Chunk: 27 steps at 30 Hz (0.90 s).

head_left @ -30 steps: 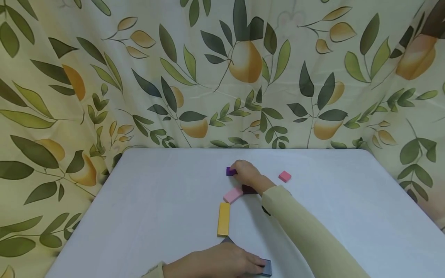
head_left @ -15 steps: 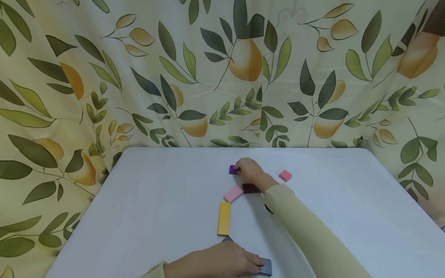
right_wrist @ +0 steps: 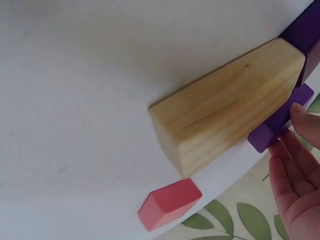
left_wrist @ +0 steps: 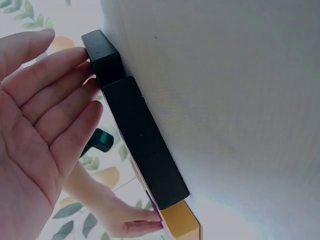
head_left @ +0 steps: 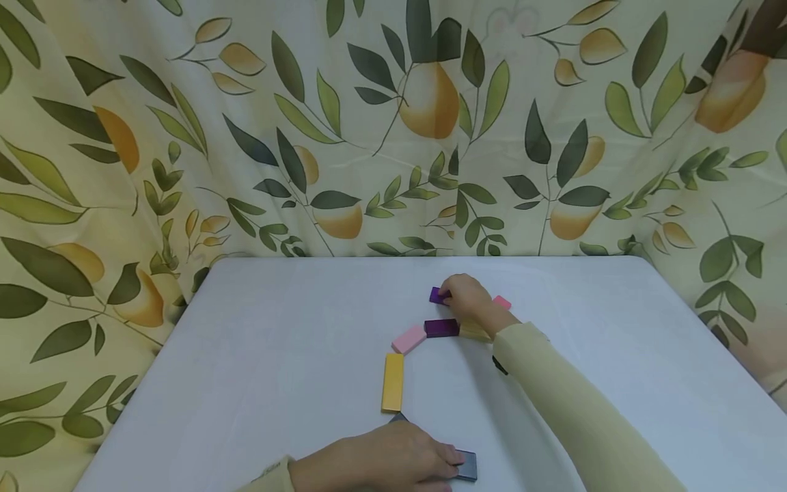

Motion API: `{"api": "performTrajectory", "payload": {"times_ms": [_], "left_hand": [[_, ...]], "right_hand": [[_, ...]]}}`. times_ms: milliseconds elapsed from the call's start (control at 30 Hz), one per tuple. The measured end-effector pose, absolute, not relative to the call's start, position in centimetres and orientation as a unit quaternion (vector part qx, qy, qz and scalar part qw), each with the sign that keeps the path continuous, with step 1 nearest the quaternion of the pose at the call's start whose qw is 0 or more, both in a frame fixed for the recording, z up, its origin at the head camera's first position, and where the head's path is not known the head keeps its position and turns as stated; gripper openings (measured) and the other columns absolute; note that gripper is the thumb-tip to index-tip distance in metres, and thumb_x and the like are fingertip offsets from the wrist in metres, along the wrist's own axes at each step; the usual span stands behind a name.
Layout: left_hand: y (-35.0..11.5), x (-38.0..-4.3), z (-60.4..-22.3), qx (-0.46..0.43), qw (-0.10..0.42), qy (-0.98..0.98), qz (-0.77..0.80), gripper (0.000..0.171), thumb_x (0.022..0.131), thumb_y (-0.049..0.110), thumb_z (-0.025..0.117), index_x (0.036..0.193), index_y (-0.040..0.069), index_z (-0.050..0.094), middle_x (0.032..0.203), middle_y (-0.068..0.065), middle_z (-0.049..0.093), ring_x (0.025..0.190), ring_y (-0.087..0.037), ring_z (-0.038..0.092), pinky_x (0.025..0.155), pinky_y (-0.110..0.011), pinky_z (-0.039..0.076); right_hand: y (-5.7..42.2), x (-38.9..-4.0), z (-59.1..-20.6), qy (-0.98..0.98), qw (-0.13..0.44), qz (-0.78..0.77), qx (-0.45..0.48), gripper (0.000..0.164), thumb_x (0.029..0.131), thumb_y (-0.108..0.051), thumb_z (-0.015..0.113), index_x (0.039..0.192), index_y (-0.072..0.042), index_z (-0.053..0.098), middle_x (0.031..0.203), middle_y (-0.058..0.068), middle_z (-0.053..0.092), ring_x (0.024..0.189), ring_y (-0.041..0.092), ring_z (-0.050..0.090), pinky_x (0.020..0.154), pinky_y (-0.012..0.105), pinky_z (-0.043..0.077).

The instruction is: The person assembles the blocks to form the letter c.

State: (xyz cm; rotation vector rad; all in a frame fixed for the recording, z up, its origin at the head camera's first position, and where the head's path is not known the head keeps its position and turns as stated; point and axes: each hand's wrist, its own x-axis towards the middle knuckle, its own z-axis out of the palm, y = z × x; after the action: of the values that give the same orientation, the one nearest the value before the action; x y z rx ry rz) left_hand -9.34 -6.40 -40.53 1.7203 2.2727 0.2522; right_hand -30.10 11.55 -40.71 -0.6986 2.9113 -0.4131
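Note:
Near the far edge of the table, my right hand [head_left: 470,298] pinches a small purple block [head_left: 435,296] between thumb and fingertips. In the right wrist view this purple block [right_wrist: 280,117] shows beyond the long natural-wood block [right_wrist: 227,95]. Close to me, my left hand [head_left: 393,454] reaches over a dark grey block [head_left: 468,466], its fingers extended. The left wrist view shows its palm facing the camera, with fingertips at the side of two dark blocks set end to end, a short one [left_wrist: 106,55] and a longer one [left_wrist: 145,145].
A curved row runs from my left hand: a yellow block [head_left: 393,383], a pink block [head_left: 409,339], a dark purple block [head_left: 441,329] and the wood block. A coral block [right_wrist: 170,202] lies apart, behind my right wrist. Behind the white table [head_left: 295,328] hangs a leaf-and-fruit patterned curtain [head_left: 381,137].
My right hand has moved right along the far side with the small purple block, uncovering the dark purple block and part of the wood block. My left hand stays in place.

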Motion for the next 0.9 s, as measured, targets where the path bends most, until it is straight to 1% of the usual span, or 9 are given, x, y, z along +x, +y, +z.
{"api": "performTrajectory", "payload": {"times_ms": [267,467,600,767,900], "left_hand": [[-6.3,-9.1,-40.7,0.591,0.14,0.79,0.084,0.033,0.097,0.033,0.045,0.121,0.019,0.062,0.127,0.014,0.052,0.114,0.011,0.04,0.085,-0.007,0.036],[-6.0,-9.0,-41.0,0.598,0.13,0.786,0.084,0.031,0.097,0.032,0.045,0.119,0.019,0.063,0.126,0.014,0.053,0.112,0.011,0.041,0.085,-0.007,0.036],[-5.9,-9.1,-41.1,0.597,0.13,0.788,0.082,0.031,0.097,0.032,0.046,0.12,0.019,0.063,0.125,0.014,0.054,0.111,0.011,0.043,0.084,-0.007,0.036],[-5.8,-9.3,-40.8,0.602,0.113,0.787,0.072,0.031,0.097,0.032,0.046,0.119,0.019,0.063,0.122,0.013,0.056,0.109,0.01,0.045,0.083,-0.008,0.038],[-5.9,-9.4,-40.7,0.605,0.097,0.788,0.06,0.029,0.096,0.032,0.048,0.116,0.021,0.065,0.12,0.014,0.057,0.109,0.01,0.045,0.081,-0.008,0.039]], "right_hand": [[12.4,-30.0,-41.0,0.96,0.062,-0.125,-0.243,0.02,0.081,0.002,0.064,0.1,0.004,0.067,0.101,0.017,0.064,0.1,0.033,0.056,0.09,0.042,0.041],[12.6,-29.5,-41.1,0.962,0.07,-0.138,-0.225,0.021,0.082,0.003,0.063,0.102,0.006,0.066,0.102,0.019,0.063,0.101,0.033,0.056,0.091,0.042,0.041],[13.1,-29.4,-41.1,0.961,0.062,-0.138,-0.231,0.02,0.081,0.002,0.064,0.1,0.006,0.067,0.099,0.018,0.064,0.098,0.033,0.057,0.089,0.042,0.043],[14.1,-29.2,-40.6,0.96,0.062,-0.137,-0.237,0.019,0.079,0.003,0.065,0.097,0.005,0.068,0.095,0.015,0.066,0.094,0.031,0.059,0.087,0.043,0.044],[14.7,-29.0,-40.2,0.96,0.074,-0.14,-0.23,0.018,0.08,0.002,0.065,0.097,0.005,0.068,0.096,0.016,0.066,0.097,0.033,0.058,0.088,0.044,0.043]]}}
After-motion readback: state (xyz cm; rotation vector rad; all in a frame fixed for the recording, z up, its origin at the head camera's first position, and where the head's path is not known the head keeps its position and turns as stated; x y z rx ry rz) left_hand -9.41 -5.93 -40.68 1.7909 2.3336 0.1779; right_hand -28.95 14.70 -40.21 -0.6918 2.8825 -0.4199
